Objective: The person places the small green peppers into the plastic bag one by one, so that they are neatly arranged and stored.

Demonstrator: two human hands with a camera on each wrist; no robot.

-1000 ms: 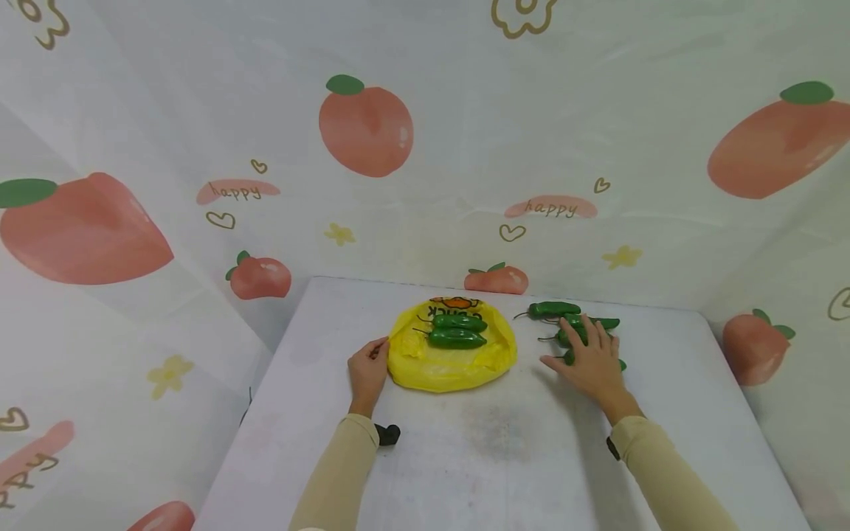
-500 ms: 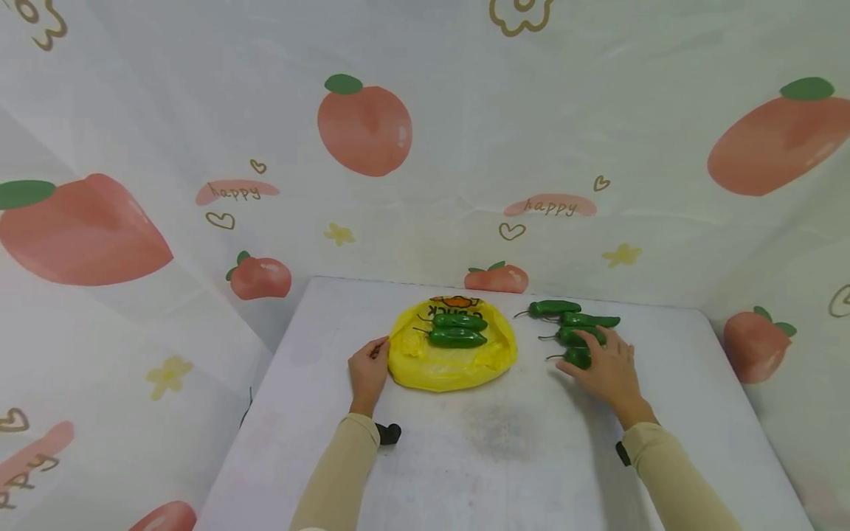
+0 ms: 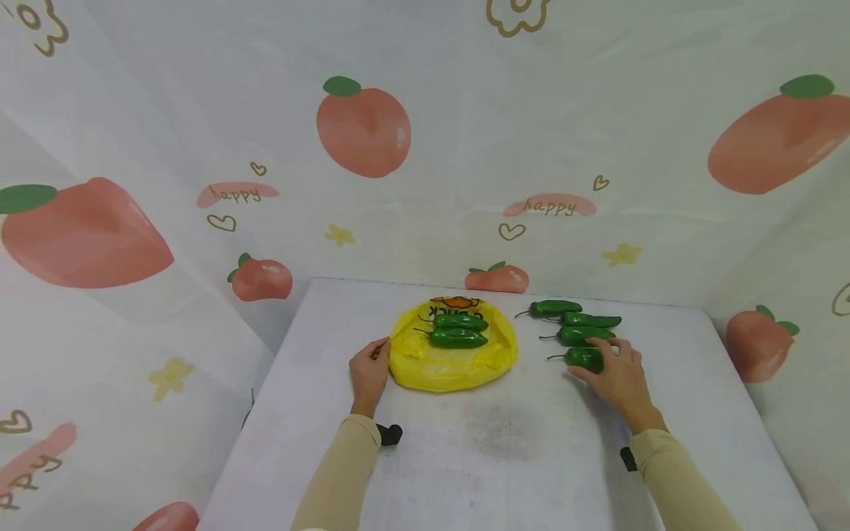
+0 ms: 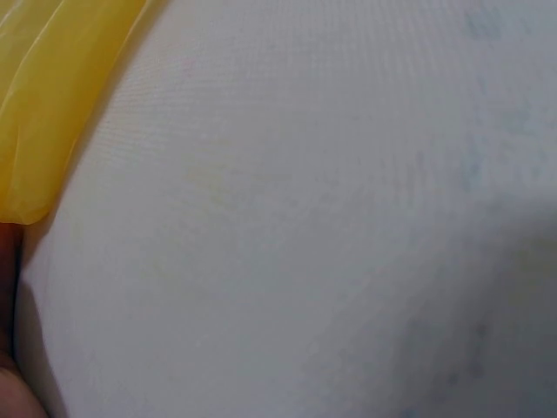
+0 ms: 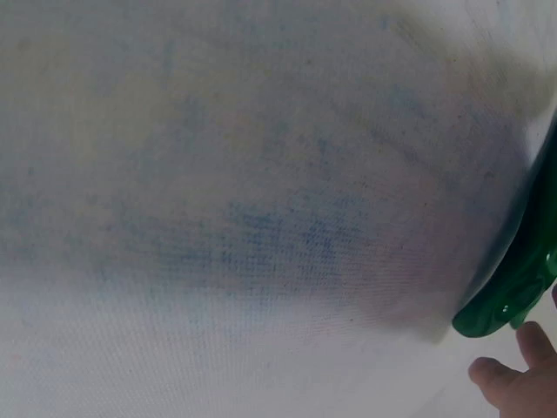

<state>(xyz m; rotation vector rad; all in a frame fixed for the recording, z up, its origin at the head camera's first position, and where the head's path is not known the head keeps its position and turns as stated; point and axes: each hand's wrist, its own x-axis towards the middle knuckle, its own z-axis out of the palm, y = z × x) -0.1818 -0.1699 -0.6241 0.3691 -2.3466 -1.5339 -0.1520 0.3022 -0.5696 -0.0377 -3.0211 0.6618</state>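
Observation:
A yellow plastic bag (image 3: 438, 376) with duck print lies flattened on the table in the head view. Two green chili peppers (image 3: 458, 338) rest on it side by side, stems to the left. My left hand (image 3: 368, 372) pinches the bag's left rim; its fingertips are mostly hidden, and the left wrist view shows only a bit of hand below the yellow plastic (image 4: 52, 113). Several more green chili peppers (image 3: 576, 336) lie stacked in a column at right. My right hand (image 3: 623, 377) spreads its thumb and fingers around the right end of the nearest pepper (image 3: 584, 359), partly covering it.
The white table (image 3: 465, 472) has a greyish smudge in front of the bag. A patterned cloth wall (image 3: 432, 214) rises right behind the table's back edge. A dark wrist strap piece (image 3: 389, 434) sticks out at my left sleeve.
My right hand has drawn back from over the right-hand peppers, toward me and to the right, uncovering more of them. The left hand and the bag have stayed put.

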